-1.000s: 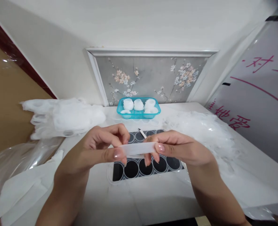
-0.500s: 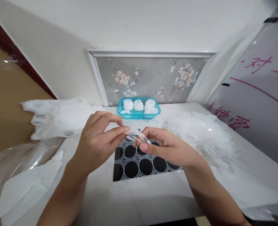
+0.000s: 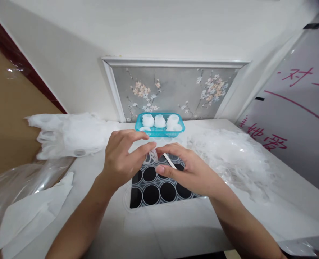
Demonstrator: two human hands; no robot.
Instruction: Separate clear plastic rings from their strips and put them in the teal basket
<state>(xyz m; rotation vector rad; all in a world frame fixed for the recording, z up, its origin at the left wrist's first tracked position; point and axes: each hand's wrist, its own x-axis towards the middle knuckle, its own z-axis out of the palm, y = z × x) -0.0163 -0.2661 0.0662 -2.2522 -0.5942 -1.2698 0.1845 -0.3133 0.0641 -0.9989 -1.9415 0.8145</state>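
Between the thumb and fingers of my left hand [image 3: 124, 154] is a small bundle of thin, translucent white rings [image 3: 153, 155]. My right hand [image 3: 188, 167] is close by on the right, its thumb spread from its fingers. The right fingertips reach the edge of the rings; whether they touch is unclear. A slim white stick [image 3: 169, 160] shows between the right thumb and index finger, seemingly lying below them. Beneath both hands lies a black sheet with rows of circles [image 3: 150, 194], under a clear layer.
A blue plastic basket [image 3: 159, 133] at the back holds several white ring bundles. On the left lies a pile of white sheets with round holes [image 3: 75, 135]. Crumpled translucent film scraps [image 3: 235, 154] cover the right side. White paper [image 3: 32, 216] and clear plastic are at front left.
The ring bundle, earlier stretched between both hands, now hangs bunched at my left fingertips. My right thumb has parted from it, and my left hand has moved slightly right.
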